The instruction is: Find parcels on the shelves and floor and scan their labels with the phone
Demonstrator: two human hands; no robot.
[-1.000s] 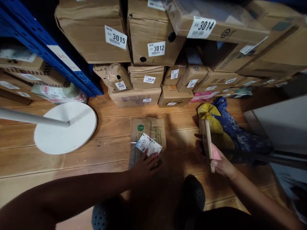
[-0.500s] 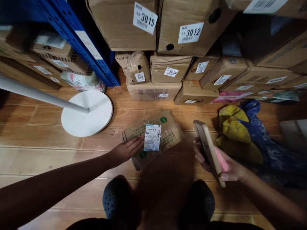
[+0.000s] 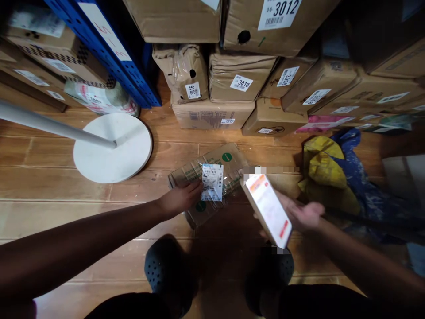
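A cardboard parcel with green print and round green marks lies slanted on the wooden floor. On its top is a white shipping label. My left hand rests on the parcel with fingers stretched out, their tips at the label's left edge. To the right of the parcel, my right hand holds a smartphone whose lit screen faces up toward me. Some of the right fingers are hidden behind the phone, and this hand is slightly blurred.
Numbered cardboard boxes are stacked ahead. A blue shelf upright and a white round stand base are at left. Yellow and blue plastic bags lie at right. My dark clogs are below the parcel.
The phone has turned from edge-on to show its lit screen and moved left, closer to the parcel. My left hand stays on the parcel. The camera view has shifted slightly.
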